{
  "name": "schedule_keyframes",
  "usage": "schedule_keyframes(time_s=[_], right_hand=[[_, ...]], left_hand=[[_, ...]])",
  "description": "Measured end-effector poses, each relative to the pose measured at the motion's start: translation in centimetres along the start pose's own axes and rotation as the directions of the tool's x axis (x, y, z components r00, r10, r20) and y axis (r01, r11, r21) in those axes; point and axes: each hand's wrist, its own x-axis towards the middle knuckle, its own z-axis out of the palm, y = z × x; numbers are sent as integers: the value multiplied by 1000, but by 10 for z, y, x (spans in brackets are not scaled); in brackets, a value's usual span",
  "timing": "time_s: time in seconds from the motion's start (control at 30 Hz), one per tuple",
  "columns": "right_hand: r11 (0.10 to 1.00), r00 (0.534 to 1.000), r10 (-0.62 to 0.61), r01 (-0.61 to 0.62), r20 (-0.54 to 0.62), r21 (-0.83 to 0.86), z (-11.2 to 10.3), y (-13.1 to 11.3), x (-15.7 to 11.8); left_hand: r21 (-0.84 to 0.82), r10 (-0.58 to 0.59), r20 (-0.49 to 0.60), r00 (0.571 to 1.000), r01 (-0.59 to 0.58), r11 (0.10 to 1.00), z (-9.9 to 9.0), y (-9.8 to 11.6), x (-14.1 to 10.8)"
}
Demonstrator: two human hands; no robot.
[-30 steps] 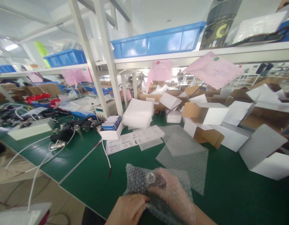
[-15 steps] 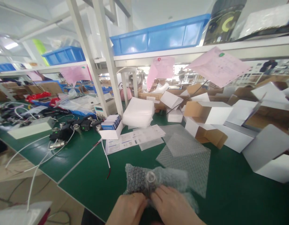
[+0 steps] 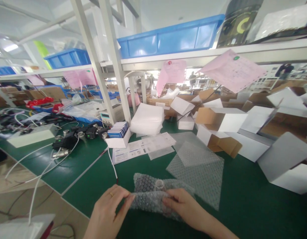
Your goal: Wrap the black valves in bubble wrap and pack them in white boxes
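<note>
At the far left of the green matted surface (image 3: pixel 76 166) a long white rectangular block (image 3: pixel 31 135) lies near the left edge, and thin white cables (image 3: pixel 36 156) run from it toward the front edge. Just to the right sit black connector devices with metal ends (image 3: pixel 68 139). Further right stands a small white open box filled with blue-edged cards (image 3: pixel 118 134), with printed white paper sheets (image 3: pixel 143 146) lying flat beside it and a stack of white foam bags (image 3: pixel 147 119) behind them.

Near the front edge the person's left hand (image 3: pixel 107 210), with a ring on one finger, pinches the left end of a rolled grey bubble-wrap bundle (image 3: pixel 149 197); its grip is narrow, thumb and fingers closed on the wrap. The bundle rests low over the surface, close to the front edge, and a small clear round part (image 3: pixel 159 183) shows at its top. The right hand (image 3: pixel 187 207) holds the right end of the same bundle, fingers pressed on the wrap in a closed grip.

Just behind and to the right, flat sheets of bubble wrap (image 3: pixel 198 162) lie on the surface. Toward the right edge many white and brown cardboard boxes (image 3: pixel 225 132) are piled.
</note>
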Motion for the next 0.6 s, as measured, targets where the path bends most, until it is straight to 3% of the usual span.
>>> schedule_keyframes(time_s=[0.07, 0.1, 0.17, 0.27, 0.33, 0.4, 0.43, 0.47, 0.5, 0.53, 0.57, 0.6], right_hand=[[1000, 1000, -12, 12, -14, 14, 7, -1, -1], [1000, 999, -22, 22, -24, 9, 10, -2, -2], [999, 998, -50, 49, -47, -19, 16, -4, -4], [991, 991, -106, 98, -87, -92, 15, -6, -7], [979, 978, -144, 118, -152, -164, 5, -6, -8], [946, 929, -241, 160, -281, -283, -11, -7, -10], [905, 867, -336, 188, -369, -382, -18, -10, -11], [839, 767, -460, 210, -447, -503, -24, -13, -13], [746, 638, -599, 223, -484, -628, -28, -17, -15], [635, 509, -723, 223, -467, -740, -29, -23, -18], [521, 419, -814, 223, -401, -824, -27, -28, -20], [422, 390, -867, 241, -311, -874, -23, -32, -22]], left_hand=[[94, 73, -44, 996, -69, 993, 7, 6, 6], [117, 101, 12, 995, -102, 988, 14, 10, 9], [111, 96, 238, 966, -125, 986, 28, 16, 16], [68, -64, 524, 849, 33, 997, 46, 21, 30], [25, -156, 574, 804, 173, 985, 52, 19, 40], [-70, -213, 543, 812, 297, 952, 53, 14, 47], [-134, -246, 511, 824, 359, 924, 53, 10, 50], [-198, -283, 478, 831, 416, 887, 52, 7, 52], [-252, -322, 452, 832, 466, 848, 52, 3, 53], [-293, -356, 434, 827, 504, 813, 52, -1, 54], [-320, -383, 424, 821, 531, 784, 53, -4, 54], [-337, -403, 419, 814, 552, 763, 53, -6, 54]])
